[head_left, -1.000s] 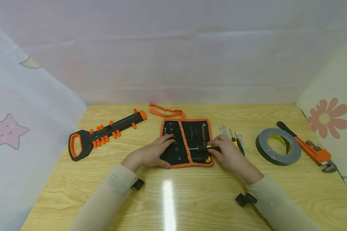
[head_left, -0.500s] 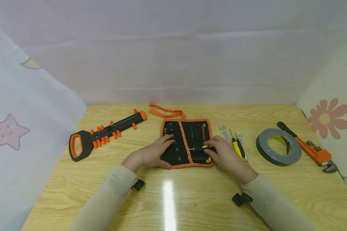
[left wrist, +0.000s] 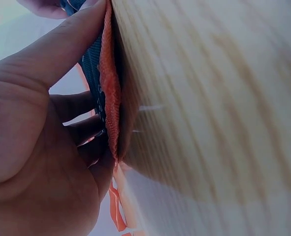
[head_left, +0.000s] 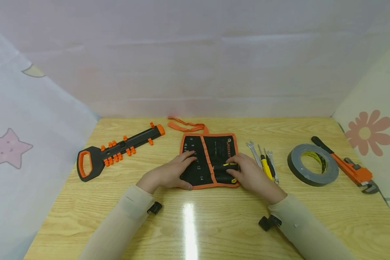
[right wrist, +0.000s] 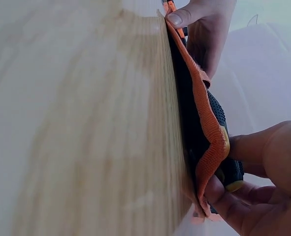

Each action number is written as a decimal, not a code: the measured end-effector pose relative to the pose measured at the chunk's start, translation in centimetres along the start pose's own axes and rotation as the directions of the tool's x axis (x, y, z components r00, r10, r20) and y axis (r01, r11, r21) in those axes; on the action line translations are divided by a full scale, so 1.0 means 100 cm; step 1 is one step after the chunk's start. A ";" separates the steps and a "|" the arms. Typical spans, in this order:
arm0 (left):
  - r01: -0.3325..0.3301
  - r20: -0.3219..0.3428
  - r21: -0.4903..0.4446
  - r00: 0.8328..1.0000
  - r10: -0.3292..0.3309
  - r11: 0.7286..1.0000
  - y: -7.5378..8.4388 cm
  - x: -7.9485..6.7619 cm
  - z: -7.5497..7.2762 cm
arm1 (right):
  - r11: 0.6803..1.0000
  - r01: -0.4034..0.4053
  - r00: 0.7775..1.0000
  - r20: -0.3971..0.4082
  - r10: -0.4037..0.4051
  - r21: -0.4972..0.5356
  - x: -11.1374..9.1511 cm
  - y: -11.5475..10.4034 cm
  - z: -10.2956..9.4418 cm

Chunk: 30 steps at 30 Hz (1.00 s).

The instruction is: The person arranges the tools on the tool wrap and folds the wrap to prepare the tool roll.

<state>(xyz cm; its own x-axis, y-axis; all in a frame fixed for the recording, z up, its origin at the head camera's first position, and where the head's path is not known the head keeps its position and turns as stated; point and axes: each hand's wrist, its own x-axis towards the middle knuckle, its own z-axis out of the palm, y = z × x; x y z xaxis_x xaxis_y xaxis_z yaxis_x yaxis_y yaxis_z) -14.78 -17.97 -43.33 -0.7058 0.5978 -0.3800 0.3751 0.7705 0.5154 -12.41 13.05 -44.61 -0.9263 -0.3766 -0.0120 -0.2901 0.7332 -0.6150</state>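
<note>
A black fabric tool roll (head_left: pixel 220 146) with orange edging and printed size numbers lies unfolded at the middle of the table. My left hand (head_left: pixel 170 174) rests on its left half, fingers spread over the numbers and thumb at the front edge. My right hand (head_left: pixel 253 175) pinches the black-and-yellow handle of a screwdriver (head_left: pixel 225 167), which lies across the right half. Its shaft is hidden in a pocket behind the orange strip. Just in front of it sits a second black handle with a yellow end (head_left: pixel 233 180). The right wrist view shows the right fingertips (right wrist: pixel 215 191) at the orange edging.
Right of the roll lie wrenches (head_left: pixel 252 148) and a yellow-handled screwdriver (head_left: pixel 265 167). Farther right are a grey tape roll (head_left: pixel 296 169) and an orange pipe wrench (head_left: pixel 347 168). A black rack with orange clips (head_left: pixel 117 150) lies left. An orange strap (head_left: pixel 188 126) trails behind.
My right hand has moved left with the screwdriver, and its shaft has slid out of sight into the pocket. The left hand has stayed in place.
</note>
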 end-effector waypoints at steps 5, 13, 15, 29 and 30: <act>0.004 0.001 0.005 1.000 -0.004 1.000 -0.002 0.002 0.001 | 0.998 0.058 0.998 0.000 -0.058 -0.029 0.002 0.003 0.002; 0.000 -0.002 0.005 1.000 0.000 1.000 -0.001 0.001 0.000 | 0.995 0.093 0.996 0.016 -0.093 -0.038 0.004 0.007 0.003; -0.003 -0.004 0.006 1.000 0.003 1.000 0.000 0.000 -0.001 | 0.995 0.091 0.996 0.023 -0.091 -0.033 0.005 0.007 0.004; -0.009 -0.006 0.004 1.000 0.009 1.000 0.002 0.000 0.000 | 1.000 -0.007 1.000 0.022 0.007 0.021 0.010 0.004 0.005; -0.009 -0.006 0.004 1.000 0.009 1.000 0.001 0.000 0.000 | 0.999 -0.019 1.000 0.022 0.019 0.027 0.010 0.004 0.005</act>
<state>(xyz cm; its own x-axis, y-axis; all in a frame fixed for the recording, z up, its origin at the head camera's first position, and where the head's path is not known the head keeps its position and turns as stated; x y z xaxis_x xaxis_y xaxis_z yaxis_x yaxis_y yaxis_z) -14.72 -17.89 -43.23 -0.7061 0.6035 -0.3705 0.3839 0.7658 0.5158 -13.31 12.71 -45.23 -0.9260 -0.3753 -0.0409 -0.2658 0.7250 -0.6354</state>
